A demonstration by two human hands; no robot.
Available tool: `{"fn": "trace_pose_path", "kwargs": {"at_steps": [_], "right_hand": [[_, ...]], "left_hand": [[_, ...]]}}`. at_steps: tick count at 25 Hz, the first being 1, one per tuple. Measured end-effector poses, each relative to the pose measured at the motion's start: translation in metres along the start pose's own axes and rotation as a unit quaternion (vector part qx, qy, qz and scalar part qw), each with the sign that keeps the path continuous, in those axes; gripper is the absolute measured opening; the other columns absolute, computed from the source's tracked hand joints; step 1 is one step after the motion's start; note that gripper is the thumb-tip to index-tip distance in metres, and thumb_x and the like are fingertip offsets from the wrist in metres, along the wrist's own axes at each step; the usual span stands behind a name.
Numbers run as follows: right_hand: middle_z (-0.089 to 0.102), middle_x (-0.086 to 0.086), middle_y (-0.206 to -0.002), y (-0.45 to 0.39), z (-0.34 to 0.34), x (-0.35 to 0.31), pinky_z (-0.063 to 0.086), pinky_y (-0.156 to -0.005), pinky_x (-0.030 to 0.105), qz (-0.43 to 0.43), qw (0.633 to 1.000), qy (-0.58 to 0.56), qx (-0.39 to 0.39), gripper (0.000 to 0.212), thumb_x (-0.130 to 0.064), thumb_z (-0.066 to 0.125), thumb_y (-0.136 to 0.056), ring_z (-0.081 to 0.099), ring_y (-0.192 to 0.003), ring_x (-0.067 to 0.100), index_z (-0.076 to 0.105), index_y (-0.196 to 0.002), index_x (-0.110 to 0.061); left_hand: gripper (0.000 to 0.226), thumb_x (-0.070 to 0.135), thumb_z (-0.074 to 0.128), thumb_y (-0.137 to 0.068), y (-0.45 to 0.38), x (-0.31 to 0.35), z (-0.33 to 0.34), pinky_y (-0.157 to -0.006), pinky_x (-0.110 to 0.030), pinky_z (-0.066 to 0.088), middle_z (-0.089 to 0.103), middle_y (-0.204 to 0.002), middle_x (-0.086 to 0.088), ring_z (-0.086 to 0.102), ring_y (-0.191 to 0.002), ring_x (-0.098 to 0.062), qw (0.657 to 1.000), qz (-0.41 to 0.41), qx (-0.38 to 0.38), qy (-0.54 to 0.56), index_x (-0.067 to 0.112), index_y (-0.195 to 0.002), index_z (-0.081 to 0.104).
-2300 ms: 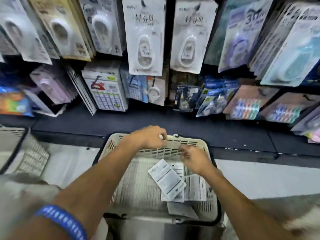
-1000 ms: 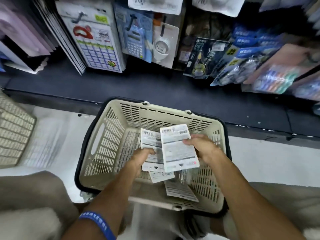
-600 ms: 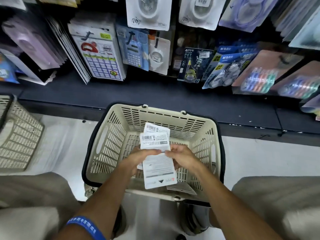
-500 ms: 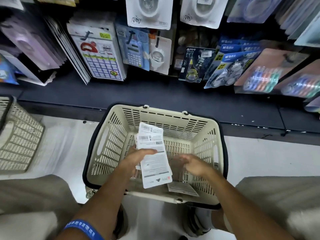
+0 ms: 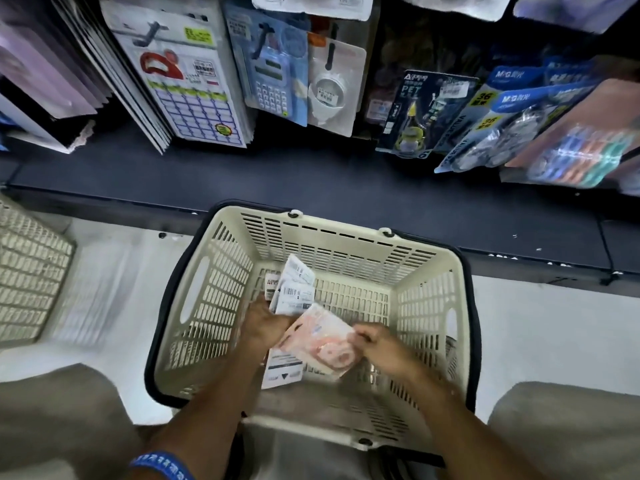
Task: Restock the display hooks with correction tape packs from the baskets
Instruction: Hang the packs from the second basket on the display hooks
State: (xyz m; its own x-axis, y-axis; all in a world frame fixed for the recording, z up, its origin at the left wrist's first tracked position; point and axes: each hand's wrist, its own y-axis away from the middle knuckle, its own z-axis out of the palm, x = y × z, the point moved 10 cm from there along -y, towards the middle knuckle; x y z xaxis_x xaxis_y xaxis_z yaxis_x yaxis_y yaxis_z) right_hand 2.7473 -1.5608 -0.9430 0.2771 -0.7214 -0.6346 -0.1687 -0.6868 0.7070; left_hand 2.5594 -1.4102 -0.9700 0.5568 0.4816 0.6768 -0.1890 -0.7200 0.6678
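Two hands: both inside the cream slatted plastic basket [image 5: 221, 289] on the floor.
Left hand [image 5: 265, 323]: grips white correction tape packs [image 5: 294, 292], backs showing.
Right hand [image 5: 377, 342]: pinches a pink-fronted correction tape pack [image 5: 320, 344], laid against those.

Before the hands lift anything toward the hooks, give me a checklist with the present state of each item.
1. Left hand holds the white packs fanned, backs up: ok.
2. Right hand pinches the pink pack at its edge: ok.
3. Pink pack joined to the stack: not ok, it lies across it at an angle.
4. Hang holes lined up: cannot tell.
5. Basket emptied: cannot tell, the hands and packs hide part of the floor.
6. Free hook on the display: cannot tell.
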Motion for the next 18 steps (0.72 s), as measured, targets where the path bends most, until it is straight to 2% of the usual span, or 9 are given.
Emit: {"fn": "trace_pose_path", "kwargs": {"at_steps": [1, 3, 6, 9, 11, 13, 15, 17, 18], "right_hand": [[0.072, -0.007, -0.090, 0.001, -0.017, -0.002, 0.053, -0.062, 0.019, 0.015, 0.997, -0.066, 0.032, 0.014, -0.023, 0.054, -0.104, 0.070, -0.072, 0.002, 0.067, -0.102, -0.029], [0.076, -0.001, -0.094, 0.006, -0.054, -0.008, 0.053, -0.053, 0.021, 0.034, 0.981, -0.173, 0.082, 0.015, -0.021, 0.056, -0.103, 0.071, -0.068, 0.005, 0.067, -0.112, -0.025], [0.075, 0.006, -0.093, 0.028, -0.101, -0.050, 0.050, -0.050, 0.025, -0.042, 0.966, -0.237, 0.096, 0.019, -0.019, 0.055, -0.103, 0.065, -0.072, 0.016, 0.071, -0.112, -0.015], [0.073, 0.007, -0.085, 0.065, -0.140, -0.119, 0.051, -0.051, 0.027, -0.142, 0.959, -0.232, 0.082, 0.019, -0.019, 0.057, -0.101, 0.064, -0.065, 0.014, 0.074, -0.104, -0.012], [0.073, 0.008, -0.082, 0.103, -0.184, -0.172, 0.052, -0.048, 0.026, -0.211, 0.937, -0.259, 0.098, 0.019, -0.018, 0.057, -0.098, 0.064, -0.062, 0.014, 0.076, -0.098, -0.013], [0.072, 0.006, -0.077, 0.153, -0.243, -0.216, 0.051, -0.043, 0.026, -0.271, 0.904, -0.286, 0.167, 0.022, -0.016, 0.054, -0.100, 0.063, -0.058, 0.016, 0.076, -0.094, -0.015], [0.075, 0.001, -0.077, 0.205, -0.298, -0.241, 0.049, -0.040, 0.025, -0.306, 0.856, -0.321, 0.267, 0.022, -0.016, 0.052, -0.103, 0.065, -0.056, 0.015, 0.072, -0.094, -0.018], [0.076, -0.003, -0.079, 0.242, -0.334, -0.245, 0.049, -0.046, 0.027, -0.302, 0.821, -0.331, 0.353, 0.019, -0.018, 0.054, -0.103, 0.067, -0.058, 0.011, 0.069, -0.091, -0.019], [0.074, -0.003, -0.077, 0.252, -0.344, -0.240, 0.049, -0.051, 0.029, -0.280, 0.819, -0.310, 0.392, 0.018, -0.019, 0.056, -0.102, 0.066, -0.058, 0.011, 0.068, -0.088, -0.018]], "left_hand": [[0.035, 0.008, 0.089, -0.073, -0.001, 0.003, -0.003, -0.085, -0.050, 0.062, 0.080, -0.097, -0.004, 0.076, -0.095, -0.027, 1.000, -0.007, 0.002, 0.021, 0.026, -0.100, 0.075], [0.039, 0.002, 0.088, -0.070, 0.005, 0.010, -0.014, -0.074, -0.039, 0.063, 0.079, -0.081, 0.010, 0.076, -0.085, -0.018, 0.997, -0.028, -0.006, 0.070, 0.021, -0.101, 0.074], [0.049, 0.006, 0.090, -0.067, 0.036, 0.036, -0.019, -0.060, -0.029, 0.060, 0.081, -0.087, 0.009, 0.078, -0.082, -0.015, 0.990, -0.010, -0.094, 0.101, 0.018, -0.110, 0.070], [0.059, 0.016, 0.096, -0.054, 0.076, 0.095, -0.020, -0.063, -0.033, 0.062, 0.081, -0.101, -0.006, 0.078, -0.092, -0.026, 0.974, 0.040, -0.175, 0.136, 0.013, -0.108, 0.073], [0.059, 0.019, 0.102, -0.048, 0.111, 0.171, -0.020, -0.068, -0.033, 0.063, 0.079, -0.107, -0.013, 0.078, -0.095, -0.030, 0.952, 0.125, -0.238, 0.147, 0.014, -0.102, 0.078], [0.063, 0.025, 0.102, -0.046, 0.154, 0.259, -0.025, -0.076, -0.035, 0.063, 0.078, -0.112, -0.015, 0.076, -0.101, -0.033, 0.925, 0.232, -0.272, 0.130, 0.016, -0.104, 0.079], [0.071, 0.026, 0.098, -0.047, 0.196, 0.336, -0.038, -0.083, -0.038, 0.062, 0.078, -0.113, -0.012, 0.075, -0.105, -0.031, 0.911, 0.313, -0.251, 0.099, 0.015, -0.113, 0.074], [0.077, 0.026, 0.095, -0.048, 0.229, 0.392, -0.052, -0.089, -0.040, 0.061, 0.079, -0.111, -0.007, 0.076, -0.103, -0.028, 0.904, 0.361, -0.217, 0.078, 0.013, -0.119, 0.068], [0.073, 0.022, 0.094, -0.049, 0.241, 0.412, -0.057, -0.090, -0.041, 0.060, 0.080, -0.109, -0.007, 0.076, -0.101, -0.027, 0.899, 0.375, -0.209, 0.087, 0.014, -0.117, 0.068]]}}
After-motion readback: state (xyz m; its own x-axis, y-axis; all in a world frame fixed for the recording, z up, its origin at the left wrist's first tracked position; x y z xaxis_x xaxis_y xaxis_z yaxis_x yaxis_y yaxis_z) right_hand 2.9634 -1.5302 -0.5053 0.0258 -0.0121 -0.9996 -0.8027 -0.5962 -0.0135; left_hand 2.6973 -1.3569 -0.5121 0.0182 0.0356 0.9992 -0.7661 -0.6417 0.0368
